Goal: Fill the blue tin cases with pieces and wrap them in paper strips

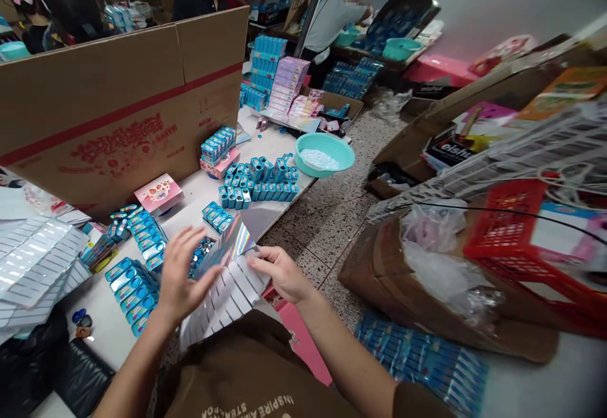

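The white paper sheet with dark dashes and a rainbow-sheened silver face [237, 288] curves before the person's brown shirt [237, 374], pinched by the right hand [281, 274]; the left hand [183, 276], thumb and fingers apart, meets it. A white tabletop [192, 198] overlooks speckled floor tiles [306, 231].

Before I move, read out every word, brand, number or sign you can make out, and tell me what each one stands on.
"INSPIRE AM": brown shirt; the rest is cut off or unclear.
"eishu": nearer black box.
"eishu": farther black box, blurred.
Too small or blurred: upside-down red print on the big carton; lettering on the pink box and blue boxes.
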`<state>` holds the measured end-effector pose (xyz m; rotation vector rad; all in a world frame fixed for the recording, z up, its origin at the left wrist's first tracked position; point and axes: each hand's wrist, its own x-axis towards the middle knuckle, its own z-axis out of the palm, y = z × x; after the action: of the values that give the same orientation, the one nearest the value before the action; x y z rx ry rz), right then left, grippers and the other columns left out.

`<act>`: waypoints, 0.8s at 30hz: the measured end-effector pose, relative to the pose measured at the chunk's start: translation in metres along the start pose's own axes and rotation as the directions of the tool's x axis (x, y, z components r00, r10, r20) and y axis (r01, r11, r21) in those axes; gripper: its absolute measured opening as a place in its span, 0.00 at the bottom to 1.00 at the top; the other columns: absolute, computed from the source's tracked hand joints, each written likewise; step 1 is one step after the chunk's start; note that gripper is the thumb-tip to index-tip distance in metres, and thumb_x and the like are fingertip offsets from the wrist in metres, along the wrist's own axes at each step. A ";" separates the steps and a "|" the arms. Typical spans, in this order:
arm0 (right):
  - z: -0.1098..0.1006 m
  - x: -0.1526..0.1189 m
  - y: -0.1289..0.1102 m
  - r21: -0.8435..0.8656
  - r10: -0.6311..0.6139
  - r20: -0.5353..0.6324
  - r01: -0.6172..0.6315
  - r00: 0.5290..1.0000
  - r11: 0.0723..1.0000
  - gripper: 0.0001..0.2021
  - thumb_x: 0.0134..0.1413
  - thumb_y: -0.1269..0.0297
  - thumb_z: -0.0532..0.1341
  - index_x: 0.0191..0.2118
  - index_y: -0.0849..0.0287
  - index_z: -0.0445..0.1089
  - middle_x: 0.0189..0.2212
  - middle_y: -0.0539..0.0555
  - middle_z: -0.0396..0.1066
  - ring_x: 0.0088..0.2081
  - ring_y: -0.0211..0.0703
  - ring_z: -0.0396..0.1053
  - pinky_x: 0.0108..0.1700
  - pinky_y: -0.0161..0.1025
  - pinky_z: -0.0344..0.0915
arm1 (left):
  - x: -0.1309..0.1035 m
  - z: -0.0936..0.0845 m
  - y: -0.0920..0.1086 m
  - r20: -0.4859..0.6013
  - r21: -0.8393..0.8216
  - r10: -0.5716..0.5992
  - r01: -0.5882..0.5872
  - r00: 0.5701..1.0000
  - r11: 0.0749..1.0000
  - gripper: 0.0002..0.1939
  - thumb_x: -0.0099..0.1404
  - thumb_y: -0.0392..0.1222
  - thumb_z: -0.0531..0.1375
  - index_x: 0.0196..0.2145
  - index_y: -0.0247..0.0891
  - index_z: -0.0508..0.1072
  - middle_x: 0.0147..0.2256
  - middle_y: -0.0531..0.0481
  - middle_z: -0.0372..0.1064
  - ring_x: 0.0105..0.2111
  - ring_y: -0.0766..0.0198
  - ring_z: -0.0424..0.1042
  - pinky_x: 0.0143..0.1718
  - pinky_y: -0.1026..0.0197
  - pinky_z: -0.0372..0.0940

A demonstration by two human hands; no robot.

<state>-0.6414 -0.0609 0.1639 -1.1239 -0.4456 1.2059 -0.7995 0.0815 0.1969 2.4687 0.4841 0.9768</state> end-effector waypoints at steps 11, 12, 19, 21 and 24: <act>0.004 -0.008 -0.004 -0.103 -0.062 0.108 0.074 0.992 0.992 0.13 0.48 0.55 0.64 0.37 0.58 0.75 0.32 0.51 0.74 0.36 0.39 0.69 0.44 0.37 0.63 | 0.006 0.028 0.008 0.530 -0.314 -0.049 0.249 0.847 0.916 0.17 0.61 0.50 0.58 0.45 0.40 0.71 0.41 0.47 0.73 0.38 0.62 0.72 0.40 0.63 0.65; 0.003 -0.008 -0.003 -0.140 -0.075 0.093 0.087 0.993 0.986 0.13 0.49 0.55 0.63 0.37 0.59 0.75 0.31 0.51 0.74 0.36 0.38 0.69 0.44 0.37 0.63 | 0.005 0.030 0.008 0.541 -0.286 -0.080 0.273 0.837 0.919 0.16 0.61 0.50 0.58 0.43 0.39 0.72 0.37 0.49 0.74 0.34 0.64 0.72 0.36 0.65 0.64; 0.010 -0.009 0.003 -0.545 -0.348 -0.165 0.208 0.923 0.812 0.12 0.48 0.56 0.64 0.31 0.60 0.71 0.24 0.49 0.68 0.27 0.36 0.64 0.31 0.34 0.62 | 0.001 0.034 0.005 0.499 -0.166 -0.062 0.166 0.864 0.972 0.13 0.65 0.46 0.54 0.35 0.39 0.76 0.29 0.49 0.75 0.28 0.66 0.71 0.30 0.68 0.60; 0.011 -0.008 -0.002 -0.682 -0.528 -0.204 0.268 0.824 0.681 0.14 0.43 0.57 0.67 0.34 0.60 0.70 0.28 0.50 0.68 0.30 0.37 0.64 0.34 0.35 0.63 | 0.001 0.031 0.006 0.498 -0.135 -0.027 0.108 0.867 0.985 0.14 0.66 0.45 0.53 0.34 0.39 0.77 0.27 0.49 0.74 0.26 0.66 0.71 0.29 0.67 0.59; 0.012 -0.006 -0.012 -0.742 -0.605 -0.045 0.379 0.795 0.553 0.14 0.43 0.61 0.68 0.38 0.58 0.71 0.32 0.52 0.69 0.34 0.39 0.66 0.38 0.36 0.64 | 0.002 0.027 0.010 0.496 -0.111 0.011 0.051 0.868 0.993 0.14 0.67 0.44 0.51 0.36 0.38 0.76 0.26 0.48 0.74 0.26 0.66 0.70 0.29 0.67 0.59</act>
<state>-0.6464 -0.0606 0.1811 -1.6563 -0.9766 0.3007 -0.7778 0.0672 0.1856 2.4684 0.2649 0.3168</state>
